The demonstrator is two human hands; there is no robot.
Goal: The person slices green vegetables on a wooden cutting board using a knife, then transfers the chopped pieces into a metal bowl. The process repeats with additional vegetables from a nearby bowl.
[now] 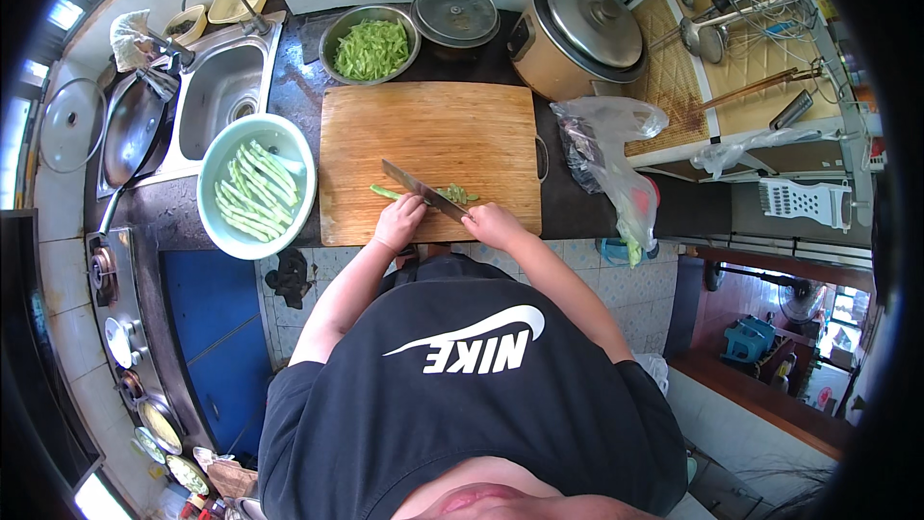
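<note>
On the wooden cutting board, my right hand grips the handle of a cleaver, its blade pointing up and to the left. Close to the blade's left side, my left hand holds down a green stalk, whose far end sticks out past the fingers. Cut green slices lie against the blade's right side. Peeled green stalks rest in water in a pale green basin left of the board. Behind the board, a steel bowl holds a heap of sliced greens.
A steel sink and a wok are at the left. A lidded pot and a large rice cooker stand behind the board. Plastic bags hang over the counter's front edge at the right.
</note>
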